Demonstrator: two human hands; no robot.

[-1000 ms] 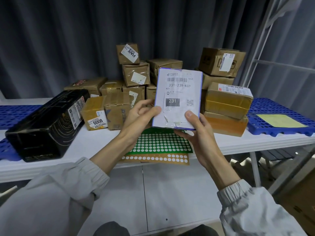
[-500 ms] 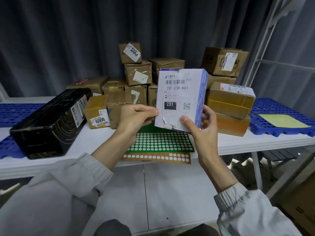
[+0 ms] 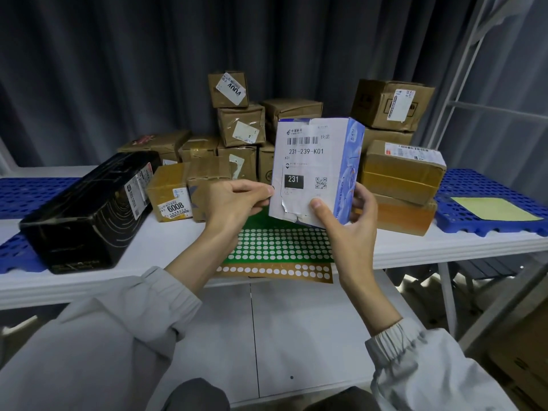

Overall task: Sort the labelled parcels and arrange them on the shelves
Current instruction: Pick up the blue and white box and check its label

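While held upright above the white table's (image 3: 166, 250) front edge, the white-labelled blue cardboard parcel (image 3: 311, 170) stands tall, left hand (image 3: 237, 203) pinching its left edge, right hand (image 3: 344, 221) gripping its lower right corner.

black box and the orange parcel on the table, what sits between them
In the head view, between the black box and the orange parcel sit brown parcels, one marked 6008, and the green dotted sheet.

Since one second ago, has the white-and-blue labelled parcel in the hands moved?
Yes. The white-and-blue labelled parcel has turned, its blue side now showing, and shifted slightly right against the green dotted sheet.
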